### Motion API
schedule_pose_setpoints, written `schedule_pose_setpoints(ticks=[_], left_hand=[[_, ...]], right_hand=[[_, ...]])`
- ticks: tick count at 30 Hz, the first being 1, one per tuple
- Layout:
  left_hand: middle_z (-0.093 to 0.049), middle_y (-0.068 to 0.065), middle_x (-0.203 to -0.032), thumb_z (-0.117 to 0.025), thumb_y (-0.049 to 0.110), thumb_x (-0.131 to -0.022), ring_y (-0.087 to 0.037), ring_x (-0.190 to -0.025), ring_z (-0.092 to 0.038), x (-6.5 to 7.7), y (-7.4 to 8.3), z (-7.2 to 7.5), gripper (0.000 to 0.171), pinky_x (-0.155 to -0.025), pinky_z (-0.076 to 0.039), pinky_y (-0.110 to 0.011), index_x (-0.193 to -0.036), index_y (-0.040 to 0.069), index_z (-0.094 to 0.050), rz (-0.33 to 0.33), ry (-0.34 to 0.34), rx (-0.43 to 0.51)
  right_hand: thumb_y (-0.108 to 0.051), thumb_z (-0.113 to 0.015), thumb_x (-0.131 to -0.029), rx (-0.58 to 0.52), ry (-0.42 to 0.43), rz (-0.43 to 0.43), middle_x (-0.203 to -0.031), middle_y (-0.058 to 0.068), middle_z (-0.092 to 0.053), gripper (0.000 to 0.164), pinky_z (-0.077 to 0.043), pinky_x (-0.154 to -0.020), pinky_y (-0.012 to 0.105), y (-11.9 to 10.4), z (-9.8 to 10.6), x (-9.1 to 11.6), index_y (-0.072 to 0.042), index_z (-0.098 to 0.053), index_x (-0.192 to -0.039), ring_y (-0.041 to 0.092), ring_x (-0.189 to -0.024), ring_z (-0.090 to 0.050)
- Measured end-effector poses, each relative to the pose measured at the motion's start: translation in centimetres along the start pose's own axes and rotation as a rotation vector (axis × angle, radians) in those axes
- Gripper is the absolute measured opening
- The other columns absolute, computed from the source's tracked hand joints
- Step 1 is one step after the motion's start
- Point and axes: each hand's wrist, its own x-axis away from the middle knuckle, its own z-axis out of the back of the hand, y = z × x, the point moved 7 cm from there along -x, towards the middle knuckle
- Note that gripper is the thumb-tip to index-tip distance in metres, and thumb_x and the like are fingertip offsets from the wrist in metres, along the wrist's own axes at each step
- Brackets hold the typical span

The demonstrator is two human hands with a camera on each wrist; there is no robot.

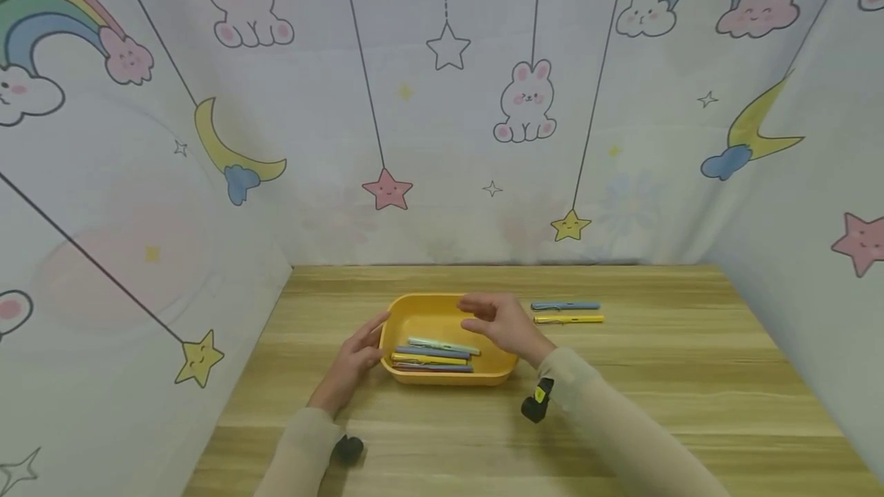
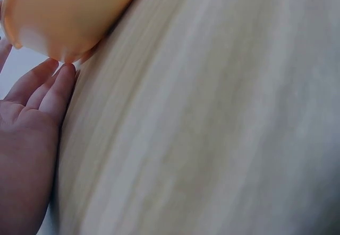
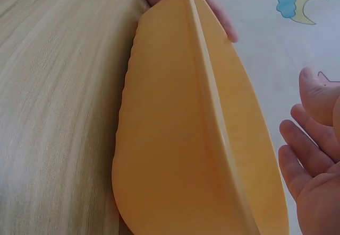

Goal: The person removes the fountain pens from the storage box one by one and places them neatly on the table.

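Yellow tray (image 1: 428, 320) sits mid-table, rim up. Left hand (image 1: 351, 366) touches its left end, fingers mostly straight on the outer wall, no pinch visible. Right hand (image 1: 509, 327) is over the tray's right end, fingers loosely bent, nothing held; it blocks part of the far-right rim in the head view.

In the tray, near side: light-green pen (image 1: 444, 346), then blue and yellow pens, another blue at the front, a reddish strip under it, too hidden to identify.

Outside, just right of the right hand: loose blue pen (image 1: 566, 305), loose yellow pen (image 1: 569, 319), roughly parallel, apart, on the wood-grain table (image 1: 691, 374). Printed cloth (image 1: 442, 136) stands behind the table. Black wrist units (image 1: 348, 449) at both sleeves.
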Motion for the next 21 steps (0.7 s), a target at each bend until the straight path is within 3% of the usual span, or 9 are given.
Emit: schedule_pose_setpoints(ticks=[11, 21], left_hand=[[-0.038, -0.016, -0.167, -0.053, 0.003, -0.097, -0.034, -0.152, -0.038, 0.02, 0.06, -0.05, 0.068, -0.118, -0.036, -0.051, -0.162, 0.021, -0.043, -0.012, -0.013, -0.007], [-0.038, -0.018, -0.166, -0.052, 0.002, -0.097, -0.035, -0.152, -0.039, 0.05, 0.13, -0.09, 0.068, -0.117, -0.040, -0.046, -0.162, 0.019, -0.041, -0.019, -0.014, 0.012]], right_hand=[[-0.012, -0.074, -0.098, 0.028, 0.016, -0.014, -0.141, 0.009, -0.068, 0.048, -0.052, -0.108, 0.040, -0.13, -0.47, -0.32, -0.002, -0.063, -0.143, 0.029, -0.131, -0.064], [-0.011, -0.073, -0.098, -0.001, 0.017, -0.095, -0.143, 0.010, -0.067, 0.048, -0.057, -0.101, 0.039, 0.79, -0.73, -0.90, -0.005, -0.063, -0.144, 0.032, -0.133, -0.062]])
